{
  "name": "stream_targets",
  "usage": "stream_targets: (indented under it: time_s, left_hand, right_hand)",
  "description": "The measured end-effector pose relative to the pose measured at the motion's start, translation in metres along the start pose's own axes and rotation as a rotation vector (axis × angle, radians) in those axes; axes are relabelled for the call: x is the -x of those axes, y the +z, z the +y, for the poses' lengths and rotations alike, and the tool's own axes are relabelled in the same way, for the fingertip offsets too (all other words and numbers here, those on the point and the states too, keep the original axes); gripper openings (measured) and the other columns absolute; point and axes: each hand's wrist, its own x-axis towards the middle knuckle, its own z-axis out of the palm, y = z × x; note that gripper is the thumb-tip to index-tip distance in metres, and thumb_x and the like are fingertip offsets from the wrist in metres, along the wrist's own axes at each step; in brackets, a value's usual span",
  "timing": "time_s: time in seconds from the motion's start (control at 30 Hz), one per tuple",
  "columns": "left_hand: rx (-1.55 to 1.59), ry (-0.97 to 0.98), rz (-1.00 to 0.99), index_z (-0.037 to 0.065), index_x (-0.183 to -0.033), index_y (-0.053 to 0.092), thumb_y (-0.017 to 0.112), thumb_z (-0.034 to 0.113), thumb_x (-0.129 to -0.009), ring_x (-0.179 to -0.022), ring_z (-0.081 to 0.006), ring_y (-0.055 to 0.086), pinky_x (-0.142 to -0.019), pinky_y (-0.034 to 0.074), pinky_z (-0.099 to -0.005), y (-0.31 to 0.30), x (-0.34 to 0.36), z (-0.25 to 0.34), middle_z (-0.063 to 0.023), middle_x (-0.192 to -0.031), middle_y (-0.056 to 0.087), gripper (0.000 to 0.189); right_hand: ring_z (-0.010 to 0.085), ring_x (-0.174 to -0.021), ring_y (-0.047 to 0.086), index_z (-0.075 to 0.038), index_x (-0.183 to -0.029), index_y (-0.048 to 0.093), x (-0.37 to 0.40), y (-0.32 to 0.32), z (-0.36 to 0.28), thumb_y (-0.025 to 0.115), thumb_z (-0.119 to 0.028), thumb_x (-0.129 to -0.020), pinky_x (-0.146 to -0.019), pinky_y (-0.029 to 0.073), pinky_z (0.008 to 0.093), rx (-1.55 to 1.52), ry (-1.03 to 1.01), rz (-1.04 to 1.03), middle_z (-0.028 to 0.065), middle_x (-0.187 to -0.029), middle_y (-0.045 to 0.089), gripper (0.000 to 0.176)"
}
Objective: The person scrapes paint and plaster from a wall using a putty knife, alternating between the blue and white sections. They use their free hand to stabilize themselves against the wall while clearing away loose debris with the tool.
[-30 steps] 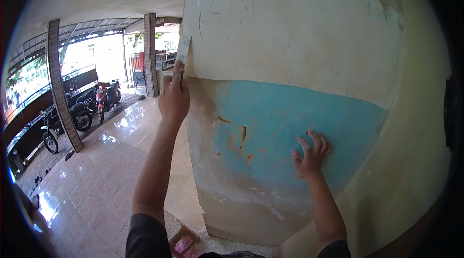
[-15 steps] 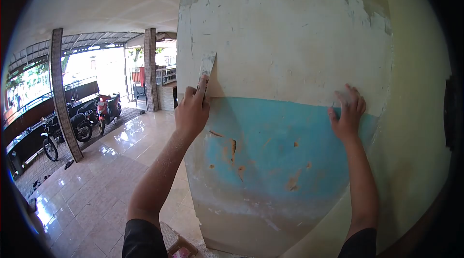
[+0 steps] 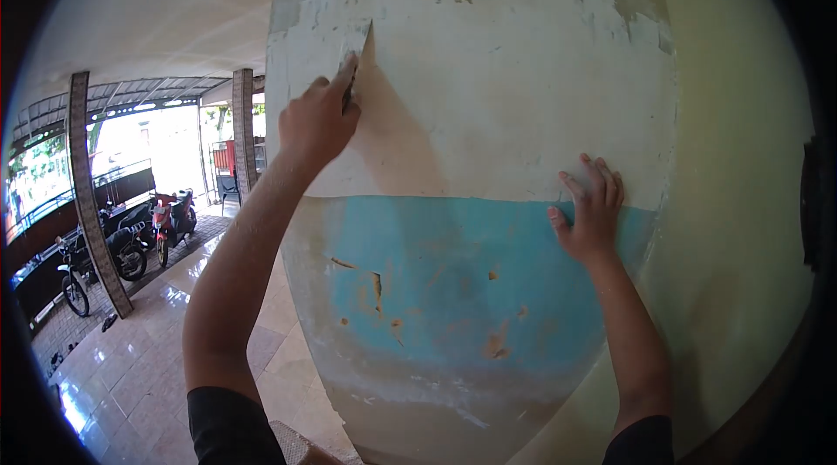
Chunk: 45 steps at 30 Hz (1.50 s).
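Note:
My left hand (image 3: 319, 121) grips the handle of a putty knife (image 3: 358, 45), its blade against the upper left part of the wall (image 3: 497, 99). This wall is off-white above and blue below, with brown gouges in the blue area. My right hand (image 3: 593, 209) rests on the wall at the right, fingers spread, near the line between the white and the blue paint. Nothing is held in it. Rough plaster edges run along the top of the white area.
Left of the wall, a shiny tiled floor (image 3: 157, 360) leads to two patterned pillars, one nearer (image 3: 85, 177), one farther (image 3: 243, 129). Behind them stand a red motorbike (image 3: 166, 225) and a dark one (image 3: 78, 278). A yellowish wall (image 3: 741, 203) adjoins at the right.
My left hand has slid the putty knife upward along the wall. The view has shifted, so the wall appears farther left and my right hand still rests on it.

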Motion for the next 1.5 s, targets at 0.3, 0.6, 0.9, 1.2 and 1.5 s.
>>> stream_targets:
  time_s: [0.3,0.6,0.9,1.2,1.5]
  left_hand:
    - [0.106,0.040,-0.074,0.025,-0.149,0.042,0.054,0.033,-0.092,-0.085,-0.0312,0.069,-0.078,0.055,-0.0461,0.004,-0.008,0.050,-0.0124,-0.093,0.067,0.058]
    - [0.263,0.132,-0.192,0.026,-0.149,0.040,0.056,0.035,-0.093,-0.093,-0.0320,0.068,-0.083,0.054,-0.0461,0.014,0.026,0.127,-0.0139,-0.102,0.068,0.059]
    - [1.054,0.190,-0.210,0.012,-0.156,0.024,0.057,0.012,-0.096,-0.083,-0.0263,0.069,-0.076,0.056,-0.0377,0.030,0.096,0.214,-0.0170,-0.105,0.067,0.069]
    - [0.862,0.406,-0.151,0.015,-0.153,0.032,0.063,0.021,-0.093,-0.095,-0.0265,0.069,-0.080,0.056,-0.0362,0.031,0.085,0.205,-0.0138,-0.118,0.065,0.068]
    - [-0.058,0.434,0.164,0.032,-0.152,0.034,0.054,0.047,-0.093,-0.151,-0.0305,0.012,-0.118,0.009,-0.0609,0.062,0.028,0.115,-0.0029,-0.163,0.018,0.064]
  right_hand:
    - [0.0371,-0.139,0.031,-0.022,-0.132,0.050,0.002,0.004,0.002,0.064,-0.041,-0.086,-0.113,0.019,0.0607,-0.017,0.018,0.001,0.0117,-0.149,0.038,0.052]
    - [0.0391,-0.146,0.020,-0.023,-0.142,0.044,0.014,-0.001,-0.009,0.063,-0.049,-0.087,-0.115,0.011,0.0650,-0.038,0.076,-0.132,0.0134,-0.158,0.027,0.064]
    - [0.0362,-0.144,0.032,-0.005,-0.152,0.021,0.023,-0.039,-0.084,0.049,-0.026,-0.100,-0.115,0.027,0.0505,-1.295,0.434,-0.116,0.0226,-0.157,0.026,0.062]
    - [0.0328,-0.101,0.066,0.000,-0.146,0.030,0.020,-0.059,-0.057,0.053,-0.014,-0.097,-0.087,0.051,0.0383,-0.981,0.544,-0.072,0.0230,-0.128,0.057,0.056]
    - [0.0323,-0.091,0.067,-0.008,-0.136,0.049,0.053,-0.026,0.026,0.065,-0.016,-0.091,-0.081,0.053,0.0407,-0.176,0.460,0.205,0.0148,-0.106,0.065,0.048]
